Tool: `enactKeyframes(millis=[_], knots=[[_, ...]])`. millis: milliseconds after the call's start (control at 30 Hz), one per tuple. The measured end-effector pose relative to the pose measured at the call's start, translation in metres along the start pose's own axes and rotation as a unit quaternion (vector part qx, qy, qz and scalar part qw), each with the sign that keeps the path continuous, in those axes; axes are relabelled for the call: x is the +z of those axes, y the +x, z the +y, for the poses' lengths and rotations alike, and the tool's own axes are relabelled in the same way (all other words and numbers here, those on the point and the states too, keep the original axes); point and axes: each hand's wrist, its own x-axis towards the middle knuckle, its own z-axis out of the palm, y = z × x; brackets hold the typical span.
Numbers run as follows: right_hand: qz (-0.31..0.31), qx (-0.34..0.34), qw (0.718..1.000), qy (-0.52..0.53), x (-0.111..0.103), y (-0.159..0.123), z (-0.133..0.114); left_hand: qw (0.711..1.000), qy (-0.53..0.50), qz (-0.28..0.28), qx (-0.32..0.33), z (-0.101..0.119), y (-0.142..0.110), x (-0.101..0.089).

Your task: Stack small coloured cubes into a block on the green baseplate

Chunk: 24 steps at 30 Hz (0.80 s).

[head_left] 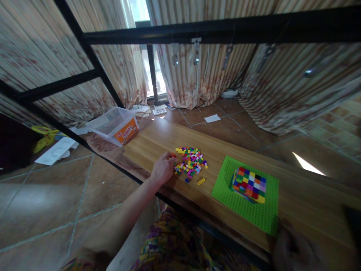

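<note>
On the wooden tabletop (pixel 160 137) before striped curtains (pixel 182 84), the left hand (pixel 163 168) is at the left edge of the loose brick pile (pixel 192 162), the dim right hand (pixel 296 246) is beside the green baseplate (pixel 239 209) bearing a multicoloured brick block (pixel 249 184), and I cannot tell whether either grips anything.

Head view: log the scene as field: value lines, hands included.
left hand: by left edge of loose bricks; grip unclear
right hand: blurred, at baseplate, near right corner; contact unclear
baseplate: green, on wooden table
brick block: multicolored, on baseplate
loose bricks: mixed colors, on table left of baseplate
bin: clear plastic, orange label, beside table's left end
</note>
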Motion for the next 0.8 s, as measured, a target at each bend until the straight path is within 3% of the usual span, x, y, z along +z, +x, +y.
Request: enactKeyframes(millis=[233, 400, 500, 600, 667, 800], knots=[[-0.002, -0.017, 0.996, -0.093, -0.002, 0.005, -0.005, 0.995, -0.005, -0.01, 0.094, -0.008, 0.014, -0.004], [0.002, -0.01, 0.996, -0.086, 0.001, 0.002, -0.004, 0.996, -0.045, 0.04, 0.067, 0.008, 0.015, -0.012], [-0.004, 0.003, 0.996, -0.085, 0.003, 0.001, -0.002, 0.989, -0.137, 0.036, 0.038, 0.03, 0.007, -0.015], [-0.03, 0.039, 0.997, -0.054, -0.002, 0.006, -0.004, 0.968, -0.248, 0.006, 0.033, 0.06, -0.012, -0.012], [-0.051, 0.078, 0.996, 0.014, -0.011, 0.011, -0.014, 0.946, -0.323, -0.017, -0.007, 0.08, -0.029, -0.008], [-0.101, 0.156, 0.964, 0.191, -0.035, 0.015, -0.065, 0.871, -0.469, -0.122, -0.085, 0.115, -0.061, -0.001]])
